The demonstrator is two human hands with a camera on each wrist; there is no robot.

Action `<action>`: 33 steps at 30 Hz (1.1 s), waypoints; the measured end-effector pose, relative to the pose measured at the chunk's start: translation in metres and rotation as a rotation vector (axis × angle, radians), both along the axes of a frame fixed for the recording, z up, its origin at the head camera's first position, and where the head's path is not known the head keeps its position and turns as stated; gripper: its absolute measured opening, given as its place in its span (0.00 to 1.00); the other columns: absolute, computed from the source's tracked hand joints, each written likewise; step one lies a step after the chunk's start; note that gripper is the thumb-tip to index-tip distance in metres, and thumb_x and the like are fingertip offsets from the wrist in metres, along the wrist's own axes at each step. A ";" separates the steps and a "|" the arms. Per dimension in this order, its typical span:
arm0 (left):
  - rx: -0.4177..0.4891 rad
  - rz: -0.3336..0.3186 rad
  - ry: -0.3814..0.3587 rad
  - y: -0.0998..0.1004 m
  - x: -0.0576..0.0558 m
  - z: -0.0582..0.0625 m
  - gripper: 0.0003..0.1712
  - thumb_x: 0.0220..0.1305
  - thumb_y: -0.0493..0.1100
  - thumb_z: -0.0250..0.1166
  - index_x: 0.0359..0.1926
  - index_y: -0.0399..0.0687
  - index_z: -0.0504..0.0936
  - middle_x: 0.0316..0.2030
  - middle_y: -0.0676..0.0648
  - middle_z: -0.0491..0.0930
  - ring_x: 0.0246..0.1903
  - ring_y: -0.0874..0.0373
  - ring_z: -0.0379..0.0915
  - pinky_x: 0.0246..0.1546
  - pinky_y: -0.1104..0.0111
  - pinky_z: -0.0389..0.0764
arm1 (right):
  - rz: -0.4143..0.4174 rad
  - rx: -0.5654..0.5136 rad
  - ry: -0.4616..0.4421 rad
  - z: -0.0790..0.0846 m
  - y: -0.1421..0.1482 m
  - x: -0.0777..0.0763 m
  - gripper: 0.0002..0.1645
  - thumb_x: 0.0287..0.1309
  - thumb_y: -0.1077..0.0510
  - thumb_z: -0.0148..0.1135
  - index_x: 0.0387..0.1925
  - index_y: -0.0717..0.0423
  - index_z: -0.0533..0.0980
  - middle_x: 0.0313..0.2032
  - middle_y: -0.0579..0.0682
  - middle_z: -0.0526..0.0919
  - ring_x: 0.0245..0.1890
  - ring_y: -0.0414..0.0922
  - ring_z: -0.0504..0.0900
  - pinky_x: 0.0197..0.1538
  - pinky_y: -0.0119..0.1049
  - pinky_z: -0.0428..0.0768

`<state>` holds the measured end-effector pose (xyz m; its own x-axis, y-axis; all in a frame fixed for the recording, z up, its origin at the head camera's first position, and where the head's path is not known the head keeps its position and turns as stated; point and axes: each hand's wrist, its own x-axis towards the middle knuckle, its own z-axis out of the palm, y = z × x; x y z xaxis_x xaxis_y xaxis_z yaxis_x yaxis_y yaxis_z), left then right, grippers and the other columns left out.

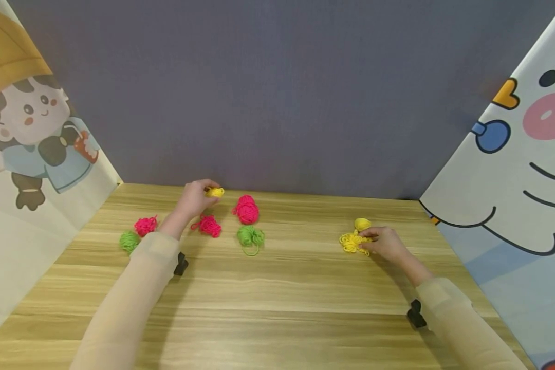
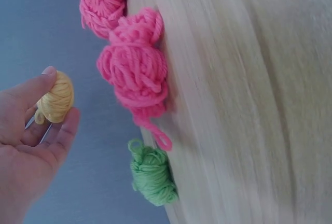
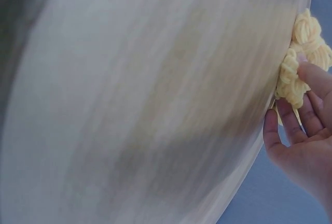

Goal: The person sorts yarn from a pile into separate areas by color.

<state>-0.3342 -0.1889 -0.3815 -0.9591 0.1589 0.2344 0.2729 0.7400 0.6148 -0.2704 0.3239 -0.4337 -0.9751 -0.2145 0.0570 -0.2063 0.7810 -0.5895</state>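
Note:
My left hand pinches a small ball of yellow yarn between thumb and fingers, above the back left of the table. The left wrist view shows this yellow yarn ball held at the fingertips. On the right, my right hand holds a loose tangle of yellow yarn on the tabletop. In the right wrist view, the thumb and fingers lie on either side of the yellow tangle. Just behind it sits another yellow yarn ball.
Near my left hand lie two pink yarn bundles and a green one with a trailing loop. Farther left, pink yarn touches green yarn. A grey panel rises behind the wooden table; printed panels flank it.

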 end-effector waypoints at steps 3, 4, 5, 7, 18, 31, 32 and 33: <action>0.008 0.000 0.002 0.002 0.002 0.002 0.21 0.56 0.38 0.68 0.51 0.37 0.78 0.48 0.35 0.79 0.46 0.43 0.75 0.46 0.54 0.78 | 0.003 0.003 0.002 -0.001 0.000 0.000 0.15 0.51 0.62 0.69 0.41 0.64 0.81 0.42 0.62 0.83 0.44 0.57 0.82 0.37 0.37 0.84; 0.012 -0.001 0.001 0.003 0.002 0.002 0.21 0.57 0.38 0.68 0.51 0.36 0.78 0.48 0.35 0.79 0.46 0.43 0.75 0.46 0.54 0.78 | 0.004 0.005 0.005 0.000 0.000 0.000 0.15 0.51 0.61 0.69 0.41 0.64 0.81 0.42 0.62 0.83 0.44 0.58 0.82 0.38 0.38 0.84; 0.017 0.000 0.001 0.004 0.003 0.003 0.21 0.57 0.37 0.68 0.51 0.36 0.78 0.48 0.35 0.79 0.46 0.42 0.75 0.46 0.54 0.79 | 0.006 0.009 0.008 -0.001 0.000 0.000 0.15 0.51 0.61 0.69 0.41 0.64 0.81 0.42 0.62 0.83 0.44 0.57 0.82 0.38 0.38 0.84; 0.021 0.001 0.002 0.005 0.005 0.004 0.21 0.57 0.38 0.68 0.52 0.37 0.78 0.49 0.34 0.78 0.46 0.42 0.75 0.45 0.54 0.79 | 0.009 0.011 0.011 -0.001 0.000 0.000 0.15 0.51 0.61 0.69 0.41 0.64 0.81 0.42 0.62 0.83 0.44 0.57 0.82 0.39 0.39 0.84; 0.051 -0.006 0.054 0.018 0.016 0.014 0.20 0.57 0.40 0.69 0.50 0.40 0.79 0.49 0.36 0.77 0.44 0.44 0.76 0.44 0.57 0.81 | 0.004 0.005 0.002 -0.002 0.002 -0.001 0.15 0.51 0.60 0.70 0.41 0.64 0.81 0.42 0.62 0.83 0.44 0.57 0.81 0.40 0.40 0.84; 0.074 0.005 0.105 0.036 0.029 0.026 0.20 0.56 0.39 0.70 0.50 0.39 0.80 0.47 0.38 0.77 0.41 0.46 0.78 0.41 0.60 0.82 | -0.004 0.011 0.002 0.001 -0.001 0.001 0.15 0.51 0.61 0.69 0.41 0.64 0.81 0.42 0.62 0.83 0.44 0.57 0.81 0.40 0.41 0.84; 0.081 0.006 0.111 0.037 0.029 0.026 0.20 0.55 0.38 0.70 0.49 0.39 0.80 0.46 0.38 0.78 0.41 0.47 0.78 0.40 0.60 0.82 | -0.005 0.011 0.002 0.001 -0.001 0.001 0.15 0.51 0.61 0.69 0.41 0.64 0.81 0.42 0.62 0.83 0.44 0.57 0.81 0.40 0.41 0.84; 0.093 0.005 0.113 0.039 0.030 0.026 0.20 0.55 0.38 0.70 0.50 0.39 0.80 0.46 0.38 0.78 0.41 0.47 0.78 0.40 0.60 0.83 | -0.005 0.011 0.002 0.001 -0.001 0.001 0.15 0.51 0.62 0.69 0.41 0.64 0.81 0.42 0.62 0.83 0.44 0.57 0.81 0.40 0.41 0.84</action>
